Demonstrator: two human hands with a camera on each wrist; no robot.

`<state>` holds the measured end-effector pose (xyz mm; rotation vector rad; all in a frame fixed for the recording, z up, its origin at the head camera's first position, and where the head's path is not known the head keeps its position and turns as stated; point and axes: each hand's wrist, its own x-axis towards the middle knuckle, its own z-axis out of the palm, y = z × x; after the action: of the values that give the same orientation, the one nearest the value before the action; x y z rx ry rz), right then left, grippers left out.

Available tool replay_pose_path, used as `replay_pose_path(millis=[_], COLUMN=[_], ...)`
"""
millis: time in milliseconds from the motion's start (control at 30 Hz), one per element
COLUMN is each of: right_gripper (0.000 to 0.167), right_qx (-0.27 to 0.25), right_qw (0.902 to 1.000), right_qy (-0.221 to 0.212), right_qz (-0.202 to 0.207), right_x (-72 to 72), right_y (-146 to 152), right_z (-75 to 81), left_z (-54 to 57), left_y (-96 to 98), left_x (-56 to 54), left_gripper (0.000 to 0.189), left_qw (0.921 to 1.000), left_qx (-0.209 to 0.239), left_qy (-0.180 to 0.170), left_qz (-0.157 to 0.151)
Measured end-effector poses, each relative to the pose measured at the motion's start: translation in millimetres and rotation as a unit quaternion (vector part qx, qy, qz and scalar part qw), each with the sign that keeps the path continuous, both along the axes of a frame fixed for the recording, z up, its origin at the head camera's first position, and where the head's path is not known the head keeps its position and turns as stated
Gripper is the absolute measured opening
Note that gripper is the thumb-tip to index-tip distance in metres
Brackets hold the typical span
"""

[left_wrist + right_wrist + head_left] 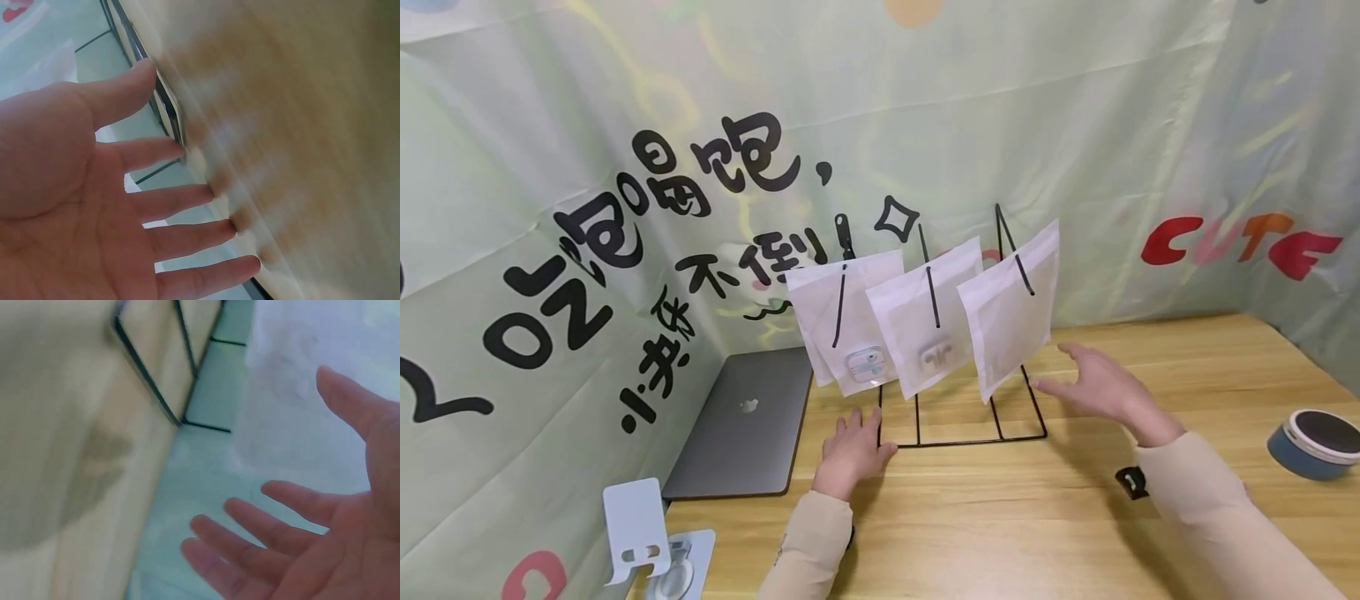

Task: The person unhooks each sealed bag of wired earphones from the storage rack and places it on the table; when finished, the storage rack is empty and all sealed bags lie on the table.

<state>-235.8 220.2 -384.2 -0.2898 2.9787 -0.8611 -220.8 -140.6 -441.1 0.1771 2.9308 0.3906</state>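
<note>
1. Left hand [852,454]: fingers spread wide beside the black wire rack's [966,443] front-left corner.
2. Right hand [1105,387]: fingers apart, raised just beside the rightmost white pouch [1011,329].
3. Narrow room separates left hand from laptop [741,429] edge; wider room separates right hand from blue cylinder [1309,457].

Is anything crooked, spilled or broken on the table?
A little crooked, maybe: the flat, cloudy white pouches on the black wire rack look slanted. At the left, what looks like a second cloudy white pouch pokes out unevenly behind the front one. I see nothing spilled or broken.
</note>
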Motion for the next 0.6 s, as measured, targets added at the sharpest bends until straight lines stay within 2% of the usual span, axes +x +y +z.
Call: replay_pose_path(millis=[133, 267, 333, 467, 533, 600], right_gripper=[0.098, 0.099, 0.099, 0.098, 0.097, 0.096], right_qx=[-0.031, -0.106, -0.166, -0.270, -0.301, -0.311], right_qw=[0.9993, 0.9937, 0.9849, 0.9606, 0.9516, 0.9484], right_qy=[0.012, -0.006, -0.025, -0.046, -0.046, -0.041], right_qz=[-0.017, -0.037, -0.044, -0.045, -0.045, -0.046], right_x=[-12.1, -25.6, -31.4, -39.8, -42.6, -44.9], right_y=[9.9, 14.1, 15.3, 17.2, 16.9, 16.4], right_z=[15.5, 27.1, 30.4, 33.0, 33.5, 34.7], left_z=[0.6, 2.0, 1.7, -0.5, -1.3, -1.7], left_y=[1.0, 1.1, 1.1, 1.6, 1.9, 2.2], left_x=[0.5, 0.2, -0.5, -1.3, -0.9, -0.1], left_gripper=[0.065, 0.063, 0.063, 0.064, 0.064, 0.064], left_qw=[1.0000, 0.9999, 0.9998, 0.9994, 0.9993, 0.9991], left_qx=[-0.008, -0.008, -0.012, -0.022, -0.025, -0.029], left_qy=[0.003, 0.013, 0.018, 0.026, 0.029, 0.030], left_qz=[0.002, 0.002, 0.001, -0.001, -0.002, -0.002])
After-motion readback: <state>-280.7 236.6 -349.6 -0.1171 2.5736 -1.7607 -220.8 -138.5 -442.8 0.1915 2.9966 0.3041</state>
